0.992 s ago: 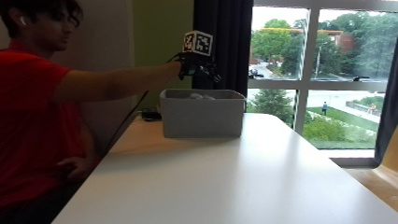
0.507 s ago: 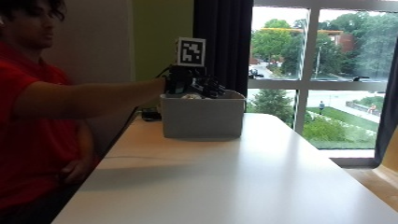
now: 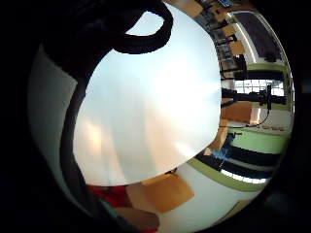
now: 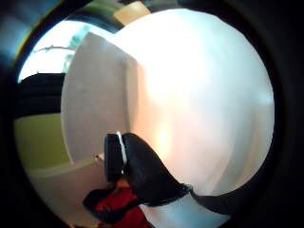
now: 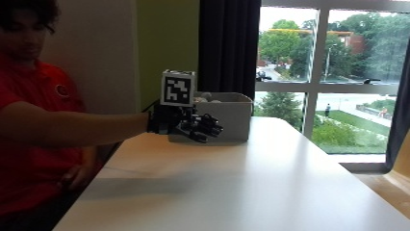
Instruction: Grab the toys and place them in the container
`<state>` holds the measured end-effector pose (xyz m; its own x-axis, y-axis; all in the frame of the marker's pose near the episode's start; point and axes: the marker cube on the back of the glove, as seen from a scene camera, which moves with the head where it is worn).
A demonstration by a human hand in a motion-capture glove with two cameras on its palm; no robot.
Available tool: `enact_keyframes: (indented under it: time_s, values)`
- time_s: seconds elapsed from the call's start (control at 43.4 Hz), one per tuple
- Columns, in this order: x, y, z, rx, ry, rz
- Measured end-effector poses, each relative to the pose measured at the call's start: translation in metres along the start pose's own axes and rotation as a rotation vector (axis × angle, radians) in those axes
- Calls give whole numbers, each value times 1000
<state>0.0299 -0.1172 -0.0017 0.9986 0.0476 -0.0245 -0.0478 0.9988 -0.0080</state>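
**Gloved hand out of the bin, hanging over the table**

White table (image 5: 243,192) is filling the foreground, running back to a window wall with a dark curtain (image 5: 227,45) and a green strip of wall. Compared with half a second ago the right hand (image 5: 192,126) is no longer over the container's opening: it is now sitting in front of the near wall of the grey container (image 5: 224,115), lower and closer to the person, above the tabletop and not touching it. Fingers (image 5: 208,129) are hanging relaxed, slightly curled, spread apart, holding nothing.

Edges and room: near and right table edges are showing, with open white surface between the hand and those edges. Container is standing at the far end of the table near the curtain, upright, open at the top. Both palm views are looking down on bare white tabletop; the thumb side view is also catching the container wall (image 4: 95,95) just beside the hand.

Contents: pale toys (image 5: 206,99) are poking just above the container's rim; count and kind cannot be told. Person's bare hand is resting low by their side, away from the table things.
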Motion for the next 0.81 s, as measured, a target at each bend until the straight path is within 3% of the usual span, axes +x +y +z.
enact_keyframes:
  time_s: [0.184, 0.438, 0.807]
  values:
    - [8, 7, 7, 6, 21, -67]
    - [-4, 10, 23, -3, -120, 0]
    - [-15, 6, 25, -21, -104, 26]
